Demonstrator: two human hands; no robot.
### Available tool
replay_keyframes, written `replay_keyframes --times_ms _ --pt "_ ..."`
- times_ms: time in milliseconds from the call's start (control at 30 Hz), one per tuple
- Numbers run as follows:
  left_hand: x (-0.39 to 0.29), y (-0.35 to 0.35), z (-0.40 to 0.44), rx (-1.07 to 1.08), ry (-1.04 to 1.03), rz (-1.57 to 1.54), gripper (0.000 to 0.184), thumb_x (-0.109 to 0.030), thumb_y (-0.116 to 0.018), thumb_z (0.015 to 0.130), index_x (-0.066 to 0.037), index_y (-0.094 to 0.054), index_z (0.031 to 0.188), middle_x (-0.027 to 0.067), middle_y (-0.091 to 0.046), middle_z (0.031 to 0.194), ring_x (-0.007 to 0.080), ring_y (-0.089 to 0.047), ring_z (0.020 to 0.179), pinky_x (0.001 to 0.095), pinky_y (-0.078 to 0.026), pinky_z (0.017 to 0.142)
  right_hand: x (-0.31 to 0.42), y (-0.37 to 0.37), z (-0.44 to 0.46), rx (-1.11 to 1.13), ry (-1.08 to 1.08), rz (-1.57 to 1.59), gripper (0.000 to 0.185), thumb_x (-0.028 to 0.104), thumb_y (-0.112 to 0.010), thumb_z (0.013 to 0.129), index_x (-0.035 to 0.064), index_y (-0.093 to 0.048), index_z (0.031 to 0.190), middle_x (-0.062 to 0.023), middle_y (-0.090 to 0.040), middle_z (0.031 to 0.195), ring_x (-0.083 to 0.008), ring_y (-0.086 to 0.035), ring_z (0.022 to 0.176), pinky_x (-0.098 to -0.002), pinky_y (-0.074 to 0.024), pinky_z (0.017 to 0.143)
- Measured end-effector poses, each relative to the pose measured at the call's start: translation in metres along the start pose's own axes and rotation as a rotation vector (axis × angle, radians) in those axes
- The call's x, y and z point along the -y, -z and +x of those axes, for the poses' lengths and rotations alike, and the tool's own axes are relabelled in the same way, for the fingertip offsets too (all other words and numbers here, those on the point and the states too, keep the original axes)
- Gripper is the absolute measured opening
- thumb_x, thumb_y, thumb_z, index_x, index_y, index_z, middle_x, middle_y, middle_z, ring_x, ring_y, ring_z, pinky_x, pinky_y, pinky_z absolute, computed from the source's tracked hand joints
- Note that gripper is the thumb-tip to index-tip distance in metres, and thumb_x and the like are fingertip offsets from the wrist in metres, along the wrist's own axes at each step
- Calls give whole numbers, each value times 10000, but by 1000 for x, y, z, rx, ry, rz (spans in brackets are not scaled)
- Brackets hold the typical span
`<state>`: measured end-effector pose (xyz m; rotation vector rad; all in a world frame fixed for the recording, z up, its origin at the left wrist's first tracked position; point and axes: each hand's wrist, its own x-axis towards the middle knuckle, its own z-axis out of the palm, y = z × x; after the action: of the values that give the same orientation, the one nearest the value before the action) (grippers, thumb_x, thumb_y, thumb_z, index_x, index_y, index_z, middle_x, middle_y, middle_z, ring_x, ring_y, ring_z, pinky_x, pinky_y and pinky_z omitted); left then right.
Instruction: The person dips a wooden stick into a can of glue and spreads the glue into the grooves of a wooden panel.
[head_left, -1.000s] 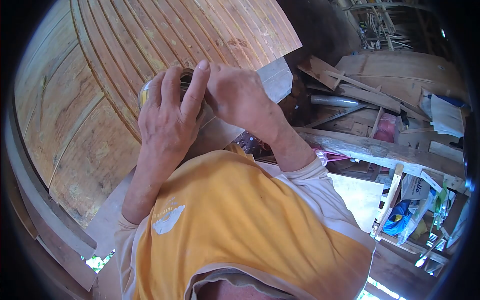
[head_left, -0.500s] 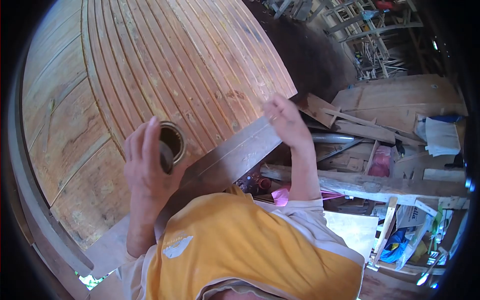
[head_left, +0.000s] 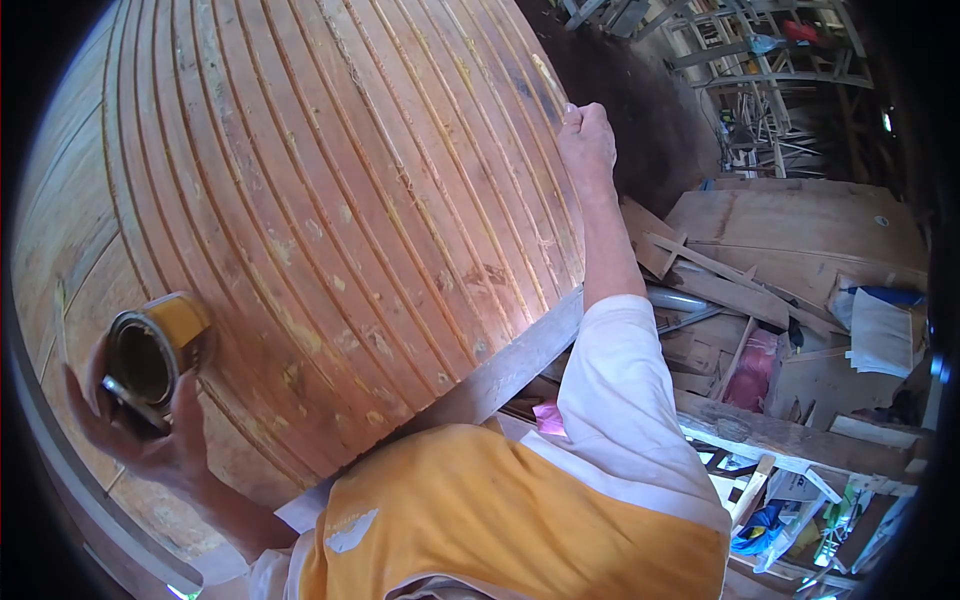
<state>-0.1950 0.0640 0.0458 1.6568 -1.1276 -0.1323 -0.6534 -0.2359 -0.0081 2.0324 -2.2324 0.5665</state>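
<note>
A wooden panel with long parallel grooves and yellowish patches [head_left: 400,290] fills the space before me. In my left hand [head_left: 165,440], at the panel's lower left, is a tin can [head_left: 180,318] with a yellow label, its dark mouth turned toward me. A flat dark piece with a pale edge [head_left: 138,402] sits at the can's near rim; I cannot tell what it is. My right hand [head_left: 590,145] is closed at the panel's far right edge. Its fingers are pressed together, and whatever they hold is too small or hidden to make out.
Right of the panel, loose boards [head_left: 715,285] lie piled near a large plywood sheet [head_left: 800,235]. A pink bundle [head_left: 752,370] and a white sheet [head_left: 885,335] are among them. A wooden beam [head_left: 780,445] runs along the lower right. Timber frames stand at the back.
My right hand has moved up and away along the panel's right edge. My left hand has shifted left and lower with the can, which is turned so its label shows. The view has shifted.
</note>
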Motion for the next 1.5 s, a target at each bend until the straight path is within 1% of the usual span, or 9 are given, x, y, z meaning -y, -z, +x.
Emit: replay_keyframes --times_ms 67,167,300,600,867,1067,1300,1400,1500 --pt "14 2 3 -8 0 23 993 -93 -807 737 7 -232 1540 243 -532 1357 355 -573 1233 458 -497 1056 2 -6 6 0 -3 -38 308 327 -535 1001 22 -560 967 -234 -680 939 -427 -661 927 -534 -500 825" --pt "26 5 1 5 -78 -23 940 -46 -788 748 19 -268 1529 247 -528 1374 349 -563 1261 440 -491 1069 13 -11 9 5 -33 -111 309 313 -544 994 6 -560 965 -243 -680 940 -427 -668 928 -531 -509 830" --pt "30 6 -2 22 -122 8 906 -124 -787 767 31 -303 1517 241 -524 1377 353 -560 1265 452 -490 1069 21 -5 -8 24 -128 -150 328 314 -549 986 -13 -560 970 -249 -679 943 -420 -678 935 -527 -520 827" --pt "30 5 -7 19 -54 -8 901 -196 -797 779 38 -327 1511 222 -515 1393 339 -551 1275 444 -469 1084 37 2 0 30 -142 -267 334 319 -557 981 -15 -564 997 -242 -683 961 -406 -686 953 -515 -528 833" --pt "26 4 -9 38 24 -25 918 -215 -767 784 81 -290 1510 270 -511 1379 369 -560 1261 449 -486 1067 43 -9 15 47 -114 -286 293 283 -555 980 -10 -565 993 -239 -694 935 -423 -689 912 -513 -526 826" --pt "26 7 -8 43 33 0 907 -222 -756 788 98 -296 1502 269 -506 1388 369 -558 1265 446 -485 1070 17 -4 16 -95 5 59 271 256 -573 977 -9 -586 922 -226 -672 838 -399 -676 850 -482 -511 808" --pt "28 8 -9 51 22 54 915 -197 -741 755 99 -298 1499 271 -497 1396 372 -548 1276 452 -474 1084 14 -7 12 -35 -13 118 273 241 -614 961 -15 -594 870 -238 -657 834 -380 -660 829 -467 -501 792" --pt "30 5 -10 21 -9 -38 882 -171 -751 757 75 -349 1502 222 -485 1441 321 -523 1309 407 -429 1103 23 -14 24 -45 56 193 276 245 -628 954 -17 -597 870 -239 -656 838 -369 -664 838 -452 -506 792" --pt "29 6 -9 43 5 -30 884 -176 -744 754 84 -346 1499 227 -478 1447 323 -516 1315 408 -421 1107 38 -15 33 13 80 261 281 245 -636 951 -23 -600 874 -238 -658 842 -363 -668 843 -443 -509 794"
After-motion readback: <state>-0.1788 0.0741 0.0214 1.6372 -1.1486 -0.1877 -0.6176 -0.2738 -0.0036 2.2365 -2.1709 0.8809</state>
